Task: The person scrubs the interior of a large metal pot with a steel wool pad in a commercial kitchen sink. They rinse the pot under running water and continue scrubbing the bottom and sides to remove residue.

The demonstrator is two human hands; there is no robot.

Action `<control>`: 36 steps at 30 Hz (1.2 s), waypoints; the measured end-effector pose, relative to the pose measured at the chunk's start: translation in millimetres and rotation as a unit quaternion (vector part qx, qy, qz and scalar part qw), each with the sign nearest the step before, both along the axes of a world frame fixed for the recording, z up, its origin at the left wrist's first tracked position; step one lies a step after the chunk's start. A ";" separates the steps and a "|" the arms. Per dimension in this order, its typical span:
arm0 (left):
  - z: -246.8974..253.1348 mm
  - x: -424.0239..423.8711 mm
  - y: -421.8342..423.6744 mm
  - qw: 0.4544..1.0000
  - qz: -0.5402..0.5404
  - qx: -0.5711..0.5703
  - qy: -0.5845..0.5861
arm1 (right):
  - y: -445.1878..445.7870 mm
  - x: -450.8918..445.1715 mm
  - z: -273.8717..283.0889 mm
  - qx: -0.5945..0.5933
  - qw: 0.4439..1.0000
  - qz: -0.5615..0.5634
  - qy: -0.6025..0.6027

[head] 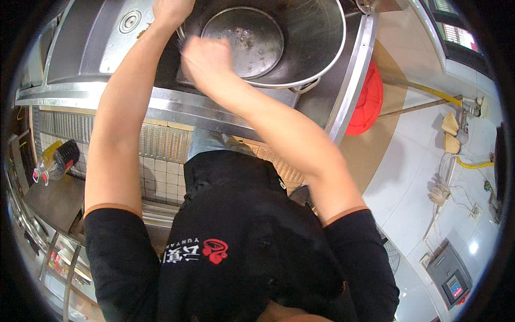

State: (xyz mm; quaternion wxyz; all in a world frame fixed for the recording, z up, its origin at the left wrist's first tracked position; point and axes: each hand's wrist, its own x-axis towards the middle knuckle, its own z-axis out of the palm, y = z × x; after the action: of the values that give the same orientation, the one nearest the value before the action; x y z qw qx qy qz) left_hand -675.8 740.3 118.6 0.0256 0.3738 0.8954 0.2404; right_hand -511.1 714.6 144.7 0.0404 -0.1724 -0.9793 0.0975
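Note:
Inside the stainless steel sink sits a large metal stockpot [310,44], its mouth facing me and its round bottom visible within. A loop handle [307,85] hangs off the rim on the near side. My right hand [207,58], blurred and curled into a fist, is over the pot's left side; whether it grips anything is hidden. Higher up, my left hand [173,10] is at the pot's upper left, cut off by the picture's top edge, so its fingers cannot be seen. Something dark and blurred shows between the hands.
A drain [130,21] lies in the left basin. Right of the sink's metal edge [354,72] is a red plastic item [367,100]. Below the front rim run floor grates [165,143]. Plastic jugs [56,161] stand at left. Gloves [439,192] and a grey box [448,273] are at right.

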 end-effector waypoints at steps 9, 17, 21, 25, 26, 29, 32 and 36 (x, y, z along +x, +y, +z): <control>-1.0 4.9 16.0 0.999 0.006 0.049 -0.006 | 215.3 194.4 24.2 0.174 0.927 0.332 -0.017; -0.6 -2.1 16.7 0.998 -0.008 0.060 -0.023 | 75.2 135.1 2.2 -0.073 0.972 0.184 -0.125; -0.1 -5.6 21.3 0.999 -0.001 0.038 -0.032 | 12.4 35.2 1.1 -0.195 0.980 -0.044 0.010; -5.6 -12.5 20.0 0.988 -0.036 0.104 -0.110 | 48.1 -25.1 -14.2 -0.451 0.869 -0.192 0.068; -15.0 -21.5 16.4 0.979 -0.052 0.150 -0.128 | 58.0 -28.0 -33.4 -0.573 0.787 -0.182 0.137; -13.2 -18.8 16.8 0.953 -0.069 0.194 -0.223 | 104.8 -35.4 -35.1 -0.764 0.503 -0.346 0.209; 0.5 -2.8 22.3 0.943 -0.071 0.192 -0.263 | 165.6 -81.3 -59.3 -0.703 0.376 -0.453 0.399; -11.9 -15.8 19.0 0.946 -0.075 0.186 -0.256 | 166.3 -144.8 -56.2 -0.450 0.629 -0.566 0.285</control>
State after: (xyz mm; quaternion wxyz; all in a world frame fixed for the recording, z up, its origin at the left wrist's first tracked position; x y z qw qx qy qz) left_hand -691.7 759.3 106.7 0.2017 0.3642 0.7672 0.4879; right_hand -655.9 880.9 88.5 0.2821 -0.6533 -0.4631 0.5284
